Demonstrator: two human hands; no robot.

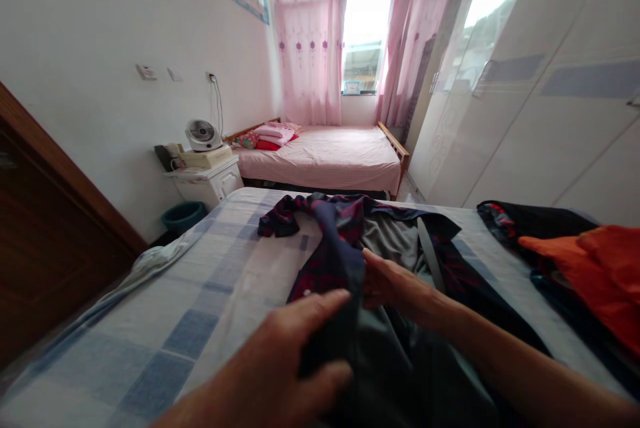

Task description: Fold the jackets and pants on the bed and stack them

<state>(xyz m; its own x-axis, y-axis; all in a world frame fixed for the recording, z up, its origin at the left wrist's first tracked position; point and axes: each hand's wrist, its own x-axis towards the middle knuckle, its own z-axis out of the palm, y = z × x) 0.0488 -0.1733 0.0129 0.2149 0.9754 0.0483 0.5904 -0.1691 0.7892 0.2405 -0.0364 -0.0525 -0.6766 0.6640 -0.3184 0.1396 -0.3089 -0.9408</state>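
Observation:
A dark navy jacket (343, 261) with a red pattern and grey lining (390, 238) lies spread on the bed in front of me. Its raised front edge runs up between my hands. My right hand (400, 288) is at this edge from the inner side, fingers bent against the cloth, their tips partly hidden. On the other side is my left hand (285, 348), slightly blurred, with thumb and fingers apart and dark cloth showing between them. The jacket's near part is dark and hard to make out. One sleeve (280, 216) stretches toward the far left.
The near bed has a blue-and-white checked sheet (220, 295). Orange clothing (595, 268) and dark folded clothing (535, 221) lie at right. Beyond are a pink bed (330, 158), a nightstand (220, 178) with a fan (203, 135), a teal bin (184, 216) and a white wardrobe (525, 135).

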